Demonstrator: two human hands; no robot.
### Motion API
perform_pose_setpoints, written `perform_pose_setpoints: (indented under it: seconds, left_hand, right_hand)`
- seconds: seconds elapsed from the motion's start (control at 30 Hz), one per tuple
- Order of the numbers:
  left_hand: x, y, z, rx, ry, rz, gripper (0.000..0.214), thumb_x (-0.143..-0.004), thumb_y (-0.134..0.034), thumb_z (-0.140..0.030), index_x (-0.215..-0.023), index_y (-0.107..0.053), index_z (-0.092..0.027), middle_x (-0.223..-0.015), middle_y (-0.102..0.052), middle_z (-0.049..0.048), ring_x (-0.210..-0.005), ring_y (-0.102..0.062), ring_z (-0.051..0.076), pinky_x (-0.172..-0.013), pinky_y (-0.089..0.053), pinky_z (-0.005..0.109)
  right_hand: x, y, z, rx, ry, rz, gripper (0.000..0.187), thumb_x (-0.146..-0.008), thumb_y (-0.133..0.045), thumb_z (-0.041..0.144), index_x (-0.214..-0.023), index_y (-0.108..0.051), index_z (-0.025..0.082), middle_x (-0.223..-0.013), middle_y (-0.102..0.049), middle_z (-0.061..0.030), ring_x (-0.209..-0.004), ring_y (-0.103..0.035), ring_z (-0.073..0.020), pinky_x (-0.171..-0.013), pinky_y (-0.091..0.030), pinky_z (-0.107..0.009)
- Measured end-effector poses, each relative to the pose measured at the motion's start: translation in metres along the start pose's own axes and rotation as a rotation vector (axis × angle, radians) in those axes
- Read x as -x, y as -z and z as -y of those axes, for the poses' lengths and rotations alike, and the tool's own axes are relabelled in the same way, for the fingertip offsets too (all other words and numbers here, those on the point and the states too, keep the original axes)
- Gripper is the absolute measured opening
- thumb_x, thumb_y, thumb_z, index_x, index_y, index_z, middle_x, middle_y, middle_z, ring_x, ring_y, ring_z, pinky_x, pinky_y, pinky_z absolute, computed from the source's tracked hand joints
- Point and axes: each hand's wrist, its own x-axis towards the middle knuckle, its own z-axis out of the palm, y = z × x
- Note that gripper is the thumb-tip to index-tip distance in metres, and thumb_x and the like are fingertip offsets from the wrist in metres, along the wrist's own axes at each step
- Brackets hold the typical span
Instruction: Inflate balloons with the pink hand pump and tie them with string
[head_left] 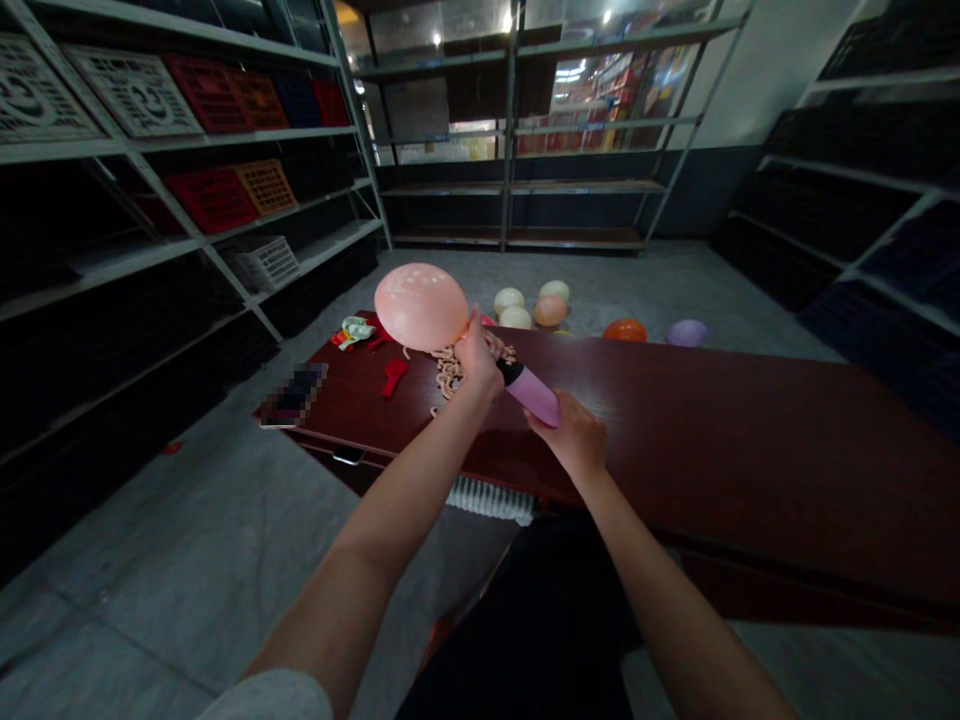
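Observation:
My left hand (478, 358) is closed around the neck of a pink inflated balloon (420, 305), held above the dark red table (712, 420). My right hand (574, 435) grips the lower end of a pink balloon pump (534, 392), whose black nozzle points up at the balloon's neck inside my left fingers. Under the balloon a heap of pale uninflated balloons (448, 372) lies on the table.
Red bits (393, 375) and a small mixed pile (354, 332) lie at the table's left end, next to a phone (292, 397). Several inflated balloons (551, 310) rest on the floor beyond the table. Metal shelving with crates (217, 195) lines the left, back and right.

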Motion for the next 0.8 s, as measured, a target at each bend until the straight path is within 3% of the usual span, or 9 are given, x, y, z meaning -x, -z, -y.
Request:
perform_pose_setpoints:
  seconds: [0.13, 0.33, 0.57, 0.7, 0.8]
  left_hand:
    - [0.0, 0.01, -0.011, 0.075, 0.032, 0.032, 0.057, -0.1, -0.063, -0.038, -0.058, -0.027, -0.022, -0.043, -0.022, -0.0078, -0.035, -0.022, 0.006, -0.04, -0.022, 0.024]
    - [-0.011, 0.029, -0.031, 0.106, 0.073, -0.098, 0.049, -0.101, -0.053, -0.024, -0.063, -0.023, -0.022, -0.047, -0.021, -0.0078, -0.036, -0.022, 0.006, -0.039, -0.02, 0.022]
    - [-0.044, 0.046, -0.091, 0.132, 0.045, -0.159, 0.041, -0.094, -0.048, -0.011, -0.064, -0.023, -0.022, -0.048, -0.021, -0.0086, -0.036, -0.022, 0.006, -0.04, -0.02, 0.021]
    - [-0.065, 0.052, -0.118, 0.116, 0.031, -0.189, 0.041, -0.092, -0.051, -0.013, -0.064, -0.023, -0.022, -0.047, -0.02, -0.0087, -0.036, -0.021, 0.007, -0.039, -0.02, 0.021]
    - [-0.074, 0.05, -0.124, 0.102, 0.035, -0.183, 0.04, -0.096, -0.052, -0.019, -0.065, -0.026, -0.022, -0.047, -0.02, -0.0091, -0.035, -0.022, 0.007, -0.039, -0.021, 0.021]
  right_hand:
    - [-0.001, 0.001, 0.002, -0.037, 0.046, 0.034, 0.044, -0.093, -0.06, 0.058, -0.11, -0.07, 0.018, -0.092, -0.078, -0.0099, -0.076, -0.071, -0.023, -0.061, -0.036, -0.03]
    - [0.001, 0.003, 0.006, -0.018, 0.142, 0.072, 0.036, -0.091, -0.066, 0.053, -0.104, -0.07, 0.02, -0.09, -0.078, -0.0081, -0.076, -0.072, -0.0218, -0.06, -0.036, -0.028]
    - [0.003, 0.004, 0.007, -0.016, 0.205, 0.06, 0.037, -0.092, -0.066, 0.053, -0.107, -0.07, 0.02, -0.092, -0.078, -0.0076, -0.076, -0.073, -0.0223, -0.062, -0.04, -0.03]
    - [0.004, 0.003, 0.008, -0.024, 0.25, 0.027, 0.041, -0.094, -0.063, 0.055, -0.11, -0.07, 0.018, -0.089, -0.077, -0.008, -0.075, -0.072, -0.0217, -0.064, -0.043, -0.031]
    - [0.005, 0.002, 0.007, -0.018, 0.256, 0.008, 0.042, -0.095, -0.062, 0.056, -0.107, -0.071, 0.018, -0.087, -0.077, -0.008, -0.073, -0.071, -0.021, -0.063, -0.043, -0.031]
